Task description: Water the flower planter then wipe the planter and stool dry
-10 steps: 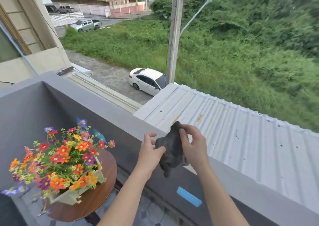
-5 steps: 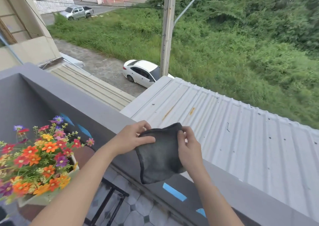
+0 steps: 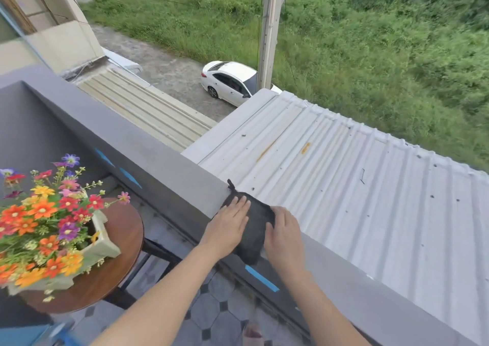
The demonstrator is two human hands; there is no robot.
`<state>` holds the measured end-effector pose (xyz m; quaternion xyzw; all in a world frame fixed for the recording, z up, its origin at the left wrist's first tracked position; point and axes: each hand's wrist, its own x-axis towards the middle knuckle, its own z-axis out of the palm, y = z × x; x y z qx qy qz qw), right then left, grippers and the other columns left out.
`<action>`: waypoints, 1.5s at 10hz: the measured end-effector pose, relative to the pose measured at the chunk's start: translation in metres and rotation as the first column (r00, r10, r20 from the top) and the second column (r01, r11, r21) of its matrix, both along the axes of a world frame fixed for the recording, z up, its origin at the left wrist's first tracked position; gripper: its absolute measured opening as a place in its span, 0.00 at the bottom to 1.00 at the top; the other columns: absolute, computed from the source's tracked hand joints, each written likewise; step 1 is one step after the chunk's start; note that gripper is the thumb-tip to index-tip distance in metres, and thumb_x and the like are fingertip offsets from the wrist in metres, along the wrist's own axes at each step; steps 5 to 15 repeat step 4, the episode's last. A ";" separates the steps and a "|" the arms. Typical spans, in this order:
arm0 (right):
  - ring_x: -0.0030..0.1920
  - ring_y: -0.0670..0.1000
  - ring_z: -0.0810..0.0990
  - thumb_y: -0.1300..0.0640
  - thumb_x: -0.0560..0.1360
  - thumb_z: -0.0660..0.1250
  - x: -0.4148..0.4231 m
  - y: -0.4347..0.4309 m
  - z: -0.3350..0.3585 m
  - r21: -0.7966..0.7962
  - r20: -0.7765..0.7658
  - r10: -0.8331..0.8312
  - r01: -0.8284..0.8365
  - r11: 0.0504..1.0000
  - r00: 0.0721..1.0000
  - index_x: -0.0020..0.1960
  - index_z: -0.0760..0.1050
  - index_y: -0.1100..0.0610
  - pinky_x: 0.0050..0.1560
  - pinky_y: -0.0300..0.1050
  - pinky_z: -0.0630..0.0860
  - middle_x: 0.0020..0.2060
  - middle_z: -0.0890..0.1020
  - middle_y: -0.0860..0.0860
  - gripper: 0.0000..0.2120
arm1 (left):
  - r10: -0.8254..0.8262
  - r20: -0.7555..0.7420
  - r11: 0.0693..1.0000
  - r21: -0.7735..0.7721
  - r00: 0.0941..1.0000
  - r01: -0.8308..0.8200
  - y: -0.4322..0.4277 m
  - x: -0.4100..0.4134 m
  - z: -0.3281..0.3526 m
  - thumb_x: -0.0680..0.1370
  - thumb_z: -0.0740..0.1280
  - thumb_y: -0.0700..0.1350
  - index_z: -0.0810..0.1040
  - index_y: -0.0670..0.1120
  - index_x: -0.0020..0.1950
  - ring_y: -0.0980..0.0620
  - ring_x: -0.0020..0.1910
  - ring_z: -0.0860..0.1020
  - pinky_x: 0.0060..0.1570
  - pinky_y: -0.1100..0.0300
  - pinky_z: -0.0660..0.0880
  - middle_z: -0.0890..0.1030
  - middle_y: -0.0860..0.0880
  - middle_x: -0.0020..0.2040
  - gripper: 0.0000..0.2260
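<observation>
The flower planter (image 3: 102, 242), a pale rectangular trough, sits at lower left of the frame on a round brown wooden stool (image 3: 124, 255). Its near corner lies close to the stool's right edge; its left end runs out of frame. Orange, red, yellow, pink and purple flowers (image 3: 42, 213) fill it and overhang the top, hiding most of the soil line. The stool top shows bare wood to the right of the planter and along the lower rim. Dark metal legs (image 3: 156, 250) show beneath it.

At lower centre a dark grey cloth (image 3: 255, 229) is spread flat over the top of the grey balcony wall (image 3: 164, 165), with its lower part draping down the inner face. The left hand (image 3: 227, 229) lies palm down on the cloth's left part, fingers extended, grip not closed. The right hand (image 3: 284, 236) lies flat at the cloth's right edge, fingers extended likewise, nothing clasped. Both hands are well apart from the planter.

Blue tape strips (image 3: 262, 278) mark the wall's inner face. The balcony floor (image 3: 211, 311) is grey tile with small dark diamonds, with open floor between stool and wall. Beyond the wall lies a white corrugated roof (image 3: 357, 187); further up, a white car (image 3: 232, 82), a utility pole (image 3: 268, 33) and dense green growth (image 3: 383, 54).
</observation>
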<state>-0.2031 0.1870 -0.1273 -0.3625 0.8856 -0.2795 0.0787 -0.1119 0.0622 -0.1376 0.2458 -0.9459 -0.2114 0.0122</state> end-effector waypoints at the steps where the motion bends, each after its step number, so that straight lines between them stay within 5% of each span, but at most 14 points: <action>1: 0.76 0.54 0.59 0.42 0.78 0.36 -0.001 0.002 -0.010 0.291 -0.013 0.225 -0.211 0.933 0.974 0.75 0.59 0.59 0.72 0.57 0.59 0.76 0.59 0.52 0.34 | 0.032 0.137 0.992 -0.128 0.990 -0.014 -0.005 -0.004 -0.011 0.74 0.27 0.60 0.42 0.48 0.76 0.59 0.72 0.38 0.70 0.60 0.38 0.39 0.55 0.74 0.33; 2: 0.78 0.52 0.47 0.37 0.72 0.24 -0.013 -0.002 -0.016 0.370 0.062 0.276 -0.279 0.886 0.959 0.78 0.47 0.57 0.75 0.56 0.48 0.78 0.47 0.51 0.41 | 0.046 0.162 0.993 -0.114 0.986 -0.027 -0.010 -0.009 -0.008 0.75 0.30 0.59 0.42 0.49 0.77 0.59 0.72 0.36 0.70 0.59 0.38 0.40 0.55 0.76 0.31; 4: 0.78 0.52 0.41 0.40 0.75 0.30 -0.015 -0.004 0.001 0.443 0.049 0.289 -0.280 0.852 0.956 0.77 0.40 0.59 0.75 0.53 0.42 0.78 0.42 0.53 0.36 | 0.034 0.185 0.998 -0.063 0.982 -0.022 -0.014 -0.009 0.010 0.82 0.42 0.53 0.41 0.48 0.77 0.56 0.75 0.40 0.71 0.58 0.40 0.42 0.52 0.77 0.24; 15: 0.78 0.52 0.41 0.40 0.75 0.30 -0.015 -0.004 0.001 0.443 0.049 0.289 -0.280 0.852 0.956 0.77 0.40 0.59 0.75 0.53 0.42 0.78 0.42 0.53 0.36 | 0.034 0.185 0.998 -0.063 0.982 -0.022 -0.014 -0.009 0.010 0.82 0.42 0.53 0.41 0.48 0.77 0.56 0.75 0.40 0.71 0.58 0.40 0.42 0.52 0.77 0.24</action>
